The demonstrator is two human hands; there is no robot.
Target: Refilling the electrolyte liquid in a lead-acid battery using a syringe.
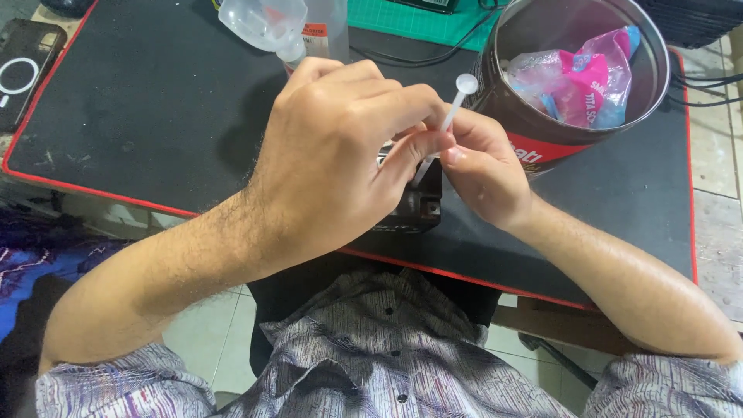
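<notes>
Thin white stick (457,104), round flat tip, pinched by fingers (418,143).

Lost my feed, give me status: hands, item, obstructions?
Left hand and right hand both pinch white swab stick. Dark part beneath, mostly hidden. Tin close right.

I wear a button-front shirt (387,356) streaked grey, white and purple, with small dark buttons (389,311) down its middle. Its short sleeves (116,383) end either side of those buttons, leaving my hairy forearms bare.
</notes>
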